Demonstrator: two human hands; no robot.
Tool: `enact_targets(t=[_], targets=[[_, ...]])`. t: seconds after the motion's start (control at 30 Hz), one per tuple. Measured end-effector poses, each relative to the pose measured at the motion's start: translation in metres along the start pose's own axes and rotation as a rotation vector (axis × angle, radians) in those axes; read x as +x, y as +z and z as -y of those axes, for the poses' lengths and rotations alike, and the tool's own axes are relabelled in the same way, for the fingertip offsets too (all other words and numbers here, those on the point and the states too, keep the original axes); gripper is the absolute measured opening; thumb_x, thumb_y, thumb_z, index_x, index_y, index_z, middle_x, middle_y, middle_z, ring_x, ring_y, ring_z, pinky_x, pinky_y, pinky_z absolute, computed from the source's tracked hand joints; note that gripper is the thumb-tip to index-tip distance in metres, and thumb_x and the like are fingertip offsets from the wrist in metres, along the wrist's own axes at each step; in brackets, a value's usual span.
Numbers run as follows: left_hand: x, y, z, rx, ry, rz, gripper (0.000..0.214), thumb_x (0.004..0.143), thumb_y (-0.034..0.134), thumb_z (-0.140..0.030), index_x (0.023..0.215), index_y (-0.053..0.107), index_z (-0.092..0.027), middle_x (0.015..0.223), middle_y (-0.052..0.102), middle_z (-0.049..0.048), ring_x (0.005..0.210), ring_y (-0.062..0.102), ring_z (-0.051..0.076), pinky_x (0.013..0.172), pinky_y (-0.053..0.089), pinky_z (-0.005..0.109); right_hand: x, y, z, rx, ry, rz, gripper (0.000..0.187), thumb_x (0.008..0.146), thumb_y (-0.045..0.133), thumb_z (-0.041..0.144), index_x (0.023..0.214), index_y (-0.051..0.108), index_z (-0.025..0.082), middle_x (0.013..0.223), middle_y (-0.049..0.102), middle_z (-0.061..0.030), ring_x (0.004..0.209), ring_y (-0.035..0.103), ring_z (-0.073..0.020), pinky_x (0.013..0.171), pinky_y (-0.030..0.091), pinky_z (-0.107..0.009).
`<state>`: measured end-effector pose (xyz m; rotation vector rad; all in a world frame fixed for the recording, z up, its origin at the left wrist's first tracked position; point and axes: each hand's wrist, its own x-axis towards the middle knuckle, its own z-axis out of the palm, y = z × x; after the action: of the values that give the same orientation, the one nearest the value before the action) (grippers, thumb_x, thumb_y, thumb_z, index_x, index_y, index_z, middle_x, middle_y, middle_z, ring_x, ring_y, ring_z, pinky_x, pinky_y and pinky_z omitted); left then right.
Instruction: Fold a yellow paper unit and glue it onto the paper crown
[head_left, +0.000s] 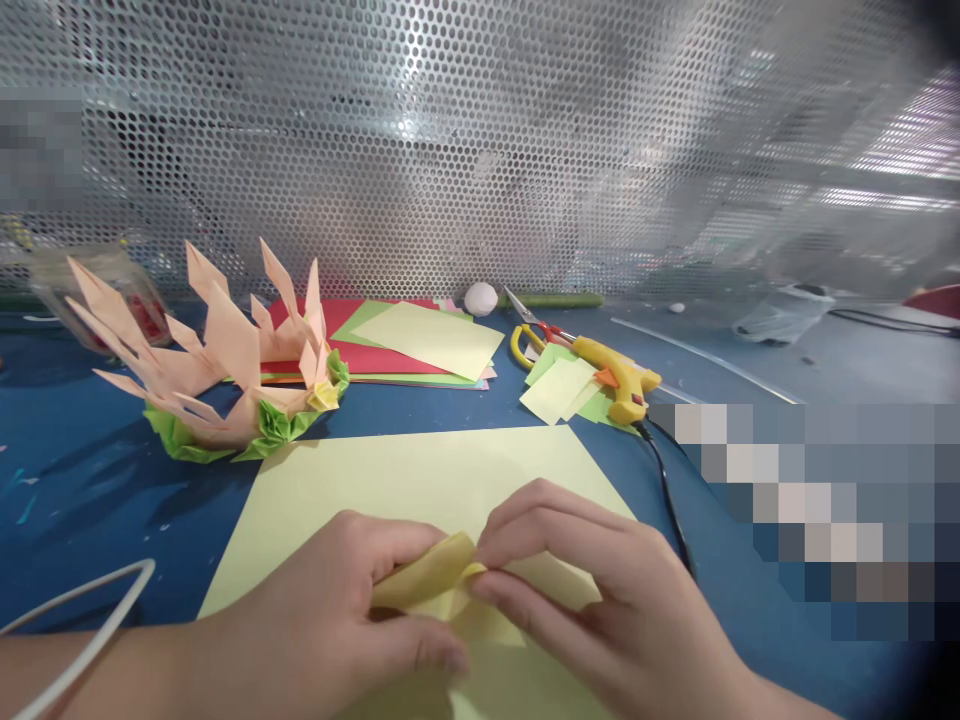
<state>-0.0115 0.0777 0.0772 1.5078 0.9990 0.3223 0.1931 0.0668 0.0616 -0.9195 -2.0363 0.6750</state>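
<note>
My left hand [360,600] is closed around a small folded yellow paper [429,574], with its thumb below and its fingers behind. On the other side, my right hand [592,575] pinches the same piece's right edge between thumb and fingertips. Both hands hover just over a large pale yellow sheet [435,465] lying on the blue table. To the left stands a paper crown [232,350] with pointed peach petals and a crumpled green base, plus a small yellow folded piece [325,396].
Behind the sheet lies a stack of coloured paper [420,345]. Right of it are scissors [540,320], small paper squares [559,390] and a yellow glue gun [619,380] with a black cord. A white cable [112,600] loops at left. A perforated metal screen [450,150] closes the back.
</note>
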Motion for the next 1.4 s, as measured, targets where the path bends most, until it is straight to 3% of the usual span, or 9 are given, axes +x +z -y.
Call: enact_targets(t=[0.23, 0.37, 0.5, 0.77, 0.93, 1.17, 1.3, 1.4], targets=[[0.002, 0.003, 0.008, -0.133, -0.004, -0.025, 0.020, 0.079, 0.064, -0.017, 0.064, 0.051, -0.021, 0.060, 0.034, -0.0091, 0.058, 0.025, 0.011, 0.050, 0.022, 0.024, -0.005, 0.002, 0.003, -0.027, 0.139, 0.020, 0.005, 0.089, 0.068, 0.020, 0.086, 0.064, 0.023, 0.077, 0.069, 0.0037, 0.070, 0.064, -0.0107, 0.067, 0.053, -0.018], [0.003, 0.003, 0.012, -0.120, -0.006, -0.041, 0.018, 0.078, 0.063, -0.017, 0.064, 0.053, -0.020, 0.058, 0.037, -0.0085, 0.058, 0.028, 0.010, 0.050, 0.024, 0.024, -0.004, 0.005, 0.002, 0.021, 0.211, 0.024, 0.006, 0.089, 0.065, 0.020, 0.093, 0.067, 0.023, 0.077, 0.069, 0.0036, 0.071, 0.065, -0.0112, 0.069, 0.053, -0.019], [0.001, 0.004, 0.008, -0.162, -0.003, 0.007, 0.009, 0.079, 0.062, -0.018, 0.071, 0.059, -0.019, 0.063, 0.047, -0.0063, 0.060, 0.037, 0.011, 0.053, 0.027, 0.023, -0.001, 0.007, 0.001, 0.006, 0.201, -0.008, 0.012, 0.089, 0.065, 0.018, 0.097, 0.071, 0.024, 0.075, 0.069, 0.0030, 0.070, 0.066, -0.0119, 0.068, 0.053, -0.020], [0.003, -0.002, 0.002, -0.169, 0.024, 0.033, 0.020, 0.079, 0.072, -0.031, 0.071, 0.059, -0.017, 0.063, 0.041, -0.0071, 0.060, 0.032, 0.011, 0.052, 0.025, 0.023, -0.003, 0.006, -0.001, 0.030, 0.176, -0.049, 0.011, 0.089, 0.067, 0.020, 0.097, 0.073, 0.025, 0.075, 0.070, 0.0029, 0.069, 0.066, -0.0118, 0.066, 0.053, -0.019], [0.003, 0.001, 0.002, -0.090, -0.003, -0.004, 0.015, 0.080, 0.064, -0.027, 0.069, 0.058, -0.018, 0.063, 0.046, -0.0057, 0.061, 0.038, 0.012, 0.054, 0.030, 0.023, -0.001, 0.007, 0.002, 0.068, 0.177, -0.022, 0.010, 0.087, 0.068, 0.018, 0.094, 0.073, 0.024, 0.074, 0.069, 0.0023, 0.069, 0.066, -0.0119, 0.066, 0.053, -0.018], [0.002, 0.003, 0.005, 0.022, 0.038, -0.075, 0.025, 0.083, 0.058, -0.024, 0.059, 0.049, -0.019, 0.059, 0.034, -0.0065, 0.059, 0.029, 0.011, 0.051, 0.024, 0.025, -0.003, 0.007, 0.005, 0.045, 0.162, 0.033, 0.009, 0.090, 0.065, 0.018, 0.092, 0.072, 0.023, 0.076, 0.070, 0.0017, 0.069, 0.067, -0.0117, 0.064, 0.053, -0.019], [0.000, 0.003, 0.008, 0.002, 0.031, -0.111, 0.028, 0.083, 0.065, -0.035, 0.061, 0.056, -0.018, 0.058, 0.040, -0.0059, 0.059, 0.033, 0.012, 0.053, 0.029, 0.024, -0.005, 0.005, 0.006, 0.010, 0.157, 0.038, 0.002, 0.089, 0.068, 0.023, 0.089, 0.070, 0.023, 0.078, 0.071, 0.0007, 0.071, 0.067, -0.0130, 0.065, 0.053, -0.020], [0.001, 0.001, 0.009, -0.022, 0.039, -0.141, 0.027, 0.080, 0.071, -0.037, 0.063, 0.064, -0.018, 0.058, 0.042, -0.0066, 0.058, 0.032, 0.012, 0.053, 0.029, 0.022, -0.006, 0.006, 0.005, 0.020, 0.184, 0.018, 0.010, 0.090, 0.066, 0.023, 0.081, 0.068, 0.023, 0.076, 0.070, 0.0012, 0.070, 0.066, -0.0126, 0.064, 0.052, -0.020]])
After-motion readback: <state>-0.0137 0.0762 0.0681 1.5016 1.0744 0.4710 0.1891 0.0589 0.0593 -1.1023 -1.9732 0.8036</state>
